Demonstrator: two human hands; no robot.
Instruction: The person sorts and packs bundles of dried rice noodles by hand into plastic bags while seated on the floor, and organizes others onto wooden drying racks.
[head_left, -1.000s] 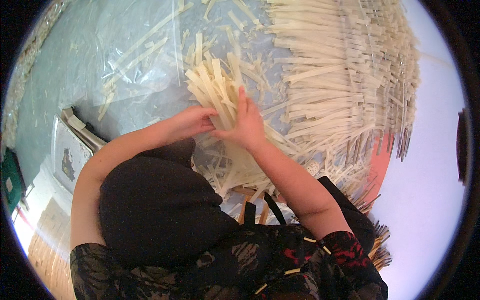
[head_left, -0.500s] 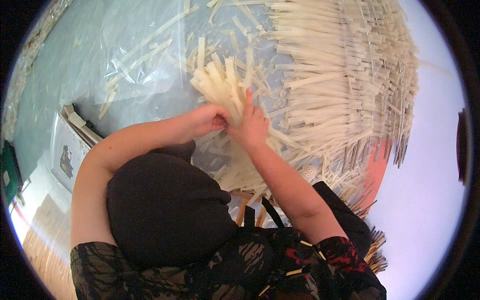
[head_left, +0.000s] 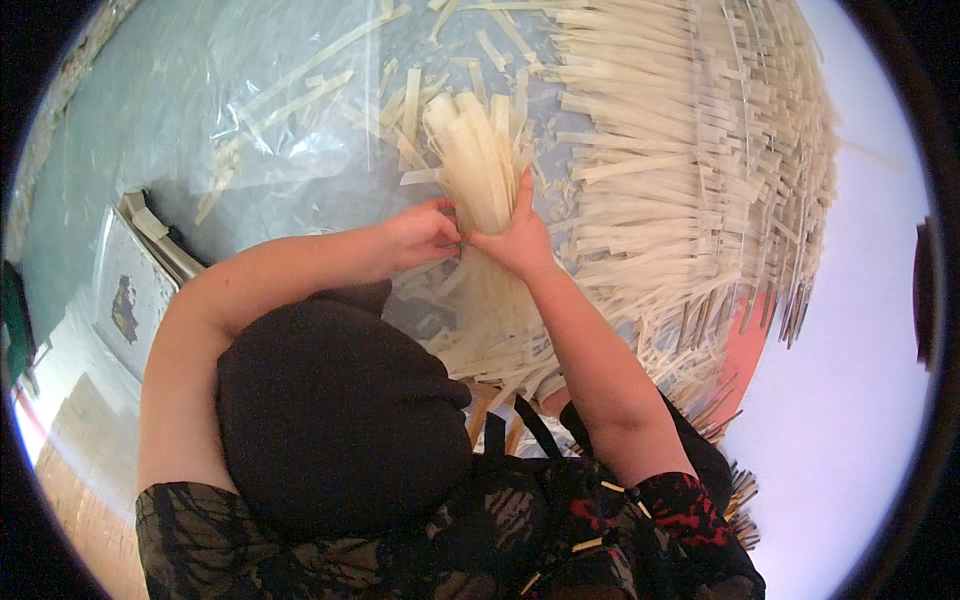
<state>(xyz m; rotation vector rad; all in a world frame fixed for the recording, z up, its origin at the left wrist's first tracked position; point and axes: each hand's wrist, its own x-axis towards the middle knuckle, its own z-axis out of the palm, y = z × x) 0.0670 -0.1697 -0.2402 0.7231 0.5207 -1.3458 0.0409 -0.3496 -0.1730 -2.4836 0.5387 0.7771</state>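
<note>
An upright bundle of flat, cream-coloured dry strips (head_left: 478, 160) fans out at its top, in the middle of the view. My right hand (head_left: 518, 240) is closed round the lower right of this bundle, its index finger pointing up along the side. At the bundle's lower left edge is my left hand (head_left: 425, 237), its fingers curled in against the strips. Both hands hide part of the bundle's lower end. More loose strips (head_left: 500, 355) lie heaped below the hands.
Long rows of similar strips (head_left: 640, 150) hang or lie close together along the right, with thin rods (head_left: 790, 290) among them. Clear plastic sheeting (head_left: 300, 110) covers the surface at the upper left, with scattered strips on it. A worn metal box (head_left: 130, 290) stands at the left.
The bundle has moved slightly right and stands more upright, its strips closer together. My right hand has shifted right with it. The left hand's fingers have moved to the bundle's left edge.
</note>
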